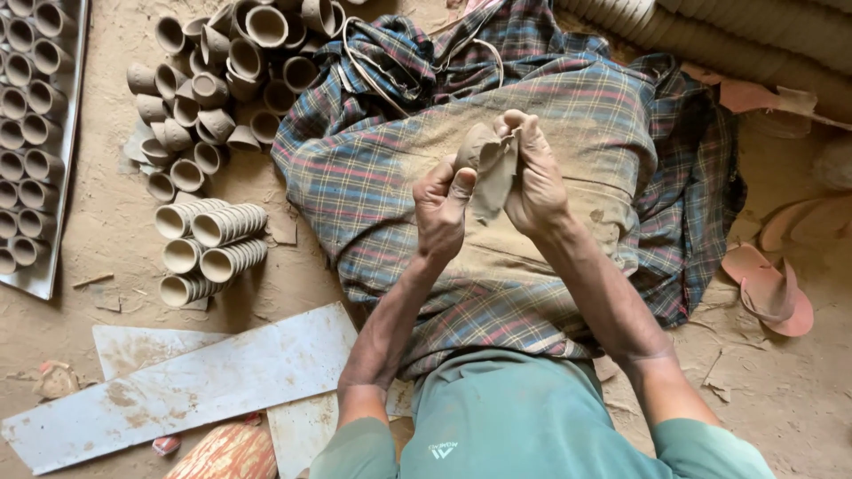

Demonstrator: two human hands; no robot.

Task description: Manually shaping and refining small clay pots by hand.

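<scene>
A grey-brown lump of soft clay (491, 168) is pinched between both my hands above my lap. My left hand (441, 206) grips its lower left side with thumb and fingers. My right hand (535, 173) wraps its right side, fingers curled over the top. Both hands are smeared with clay. Under them lies a plaid cloth (373, 168) spread over my legs, dusted with clay in the middle.
Loose small clay cups (213, 89) are heaped at the upper left. Nested stacks of cups (213, 244) lie on their sides below them. A metal tray of cups (31, 133) lines the left edge. White flat boards (195, 381) lie at the lower left. Pink sandals (772, 284) rest at right.
</scene>
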